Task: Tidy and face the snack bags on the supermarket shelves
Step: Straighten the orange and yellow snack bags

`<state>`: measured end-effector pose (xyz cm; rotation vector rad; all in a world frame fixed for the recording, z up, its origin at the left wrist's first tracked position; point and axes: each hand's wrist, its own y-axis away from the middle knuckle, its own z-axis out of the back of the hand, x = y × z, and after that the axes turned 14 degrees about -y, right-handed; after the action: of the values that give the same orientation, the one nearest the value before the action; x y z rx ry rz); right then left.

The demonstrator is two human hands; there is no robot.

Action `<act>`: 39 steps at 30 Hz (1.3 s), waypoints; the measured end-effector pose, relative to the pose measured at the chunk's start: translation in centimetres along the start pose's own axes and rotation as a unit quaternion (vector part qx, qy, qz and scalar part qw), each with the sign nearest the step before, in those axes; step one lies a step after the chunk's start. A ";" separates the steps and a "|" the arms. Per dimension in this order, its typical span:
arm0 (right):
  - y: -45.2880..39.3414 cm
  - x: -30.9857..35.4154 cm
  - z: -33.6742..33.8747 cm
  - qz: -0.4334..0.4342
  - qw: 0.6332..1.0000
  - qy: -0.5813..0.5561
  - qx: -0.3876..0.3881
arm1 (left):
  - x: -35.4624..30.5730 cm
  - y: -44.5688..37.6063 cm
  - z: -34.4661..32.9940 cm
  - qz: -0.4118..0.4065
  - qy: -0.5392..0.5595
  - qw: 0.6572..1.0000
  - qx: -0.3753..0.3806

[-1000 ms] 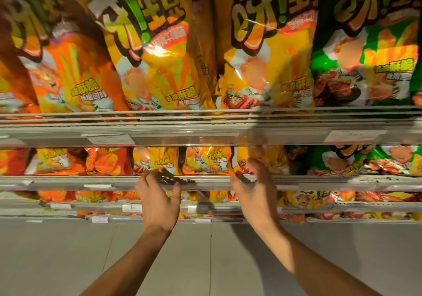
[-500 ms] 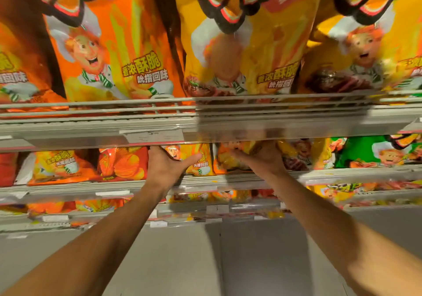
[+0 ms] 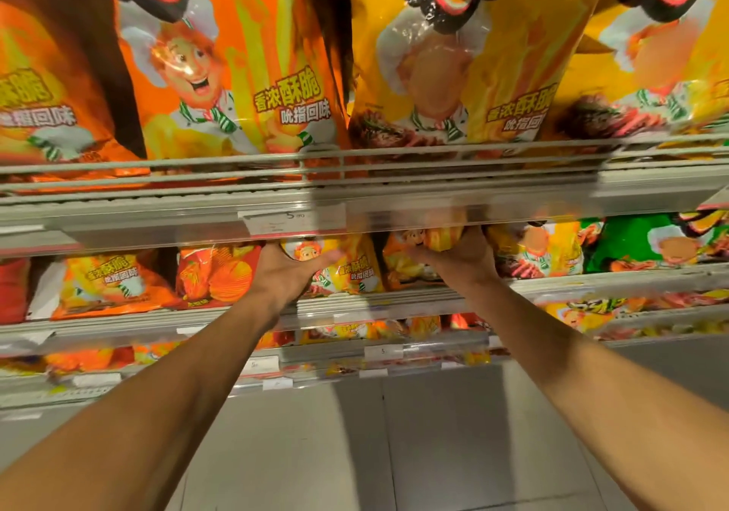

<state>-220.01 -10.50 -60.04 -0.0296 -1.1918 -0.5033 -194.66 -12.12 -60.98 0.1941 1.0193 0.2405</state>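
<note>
On the second shelf (image 3: 560,283), my left hand (image 3: 282,276) grips the left edge of a small yellow snack bag (image 3: 355,272), thumb laid across its front. Just to its right, my right hand (image 3: 459,260) curls round the top of a small orange-yellow snack bag (image 3: 400,264). The fingertips of both hands are hidden under the lip of the shelf above (image 3: 157,218). Both bags stand behind the shelf's front rail.
Large orange (image 3: 236,76) and yellow (image 3: 493,76) bags fill the upper shelf. A red-orange crisp bag (image 3: 217,278) stands left of my left hand, a green bag (image 3: 631,244) at far right. More shelves of bags lie below, above a grey tiled floor (image 3: 394,451).
The view has moved closer and leftward. Both hands rose from the second shelf's front rail, reached in under the upper shelf and took hold of the two bags.
</note>
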 end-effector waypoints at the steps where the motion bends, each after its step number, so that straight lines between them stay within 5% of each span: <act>1: 0.3 0.4 -0.1 0.002 1.000 0.014 -0.006 | 0.0 0.1 0.0 0.004 -0.004 1.000 -0.005; 9: 2.0 2.8 0.0 0.011 0.993 0.115 -0.033 | 0.0 0.3 0.4 0.001 0.015 1.000 -0.011; 21: 4.7 0.1 8.4 0.058 0.997 -0.038 -0.037 | -3.0 1.8 -1.8 0.016 -0.004 0.998 -0.056; 39: 8.1 -9.5 20.6 -0.011 0.990 -0.093 -0.103 | -10.3 4.0 -12.3 -0.007 -0.032 0.998 0.050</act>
<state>-237.56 5.93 -58.71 -0.2453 -1.3180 -0.6532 -210.84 -10.67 -57.76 0.2833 0.9699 0.1689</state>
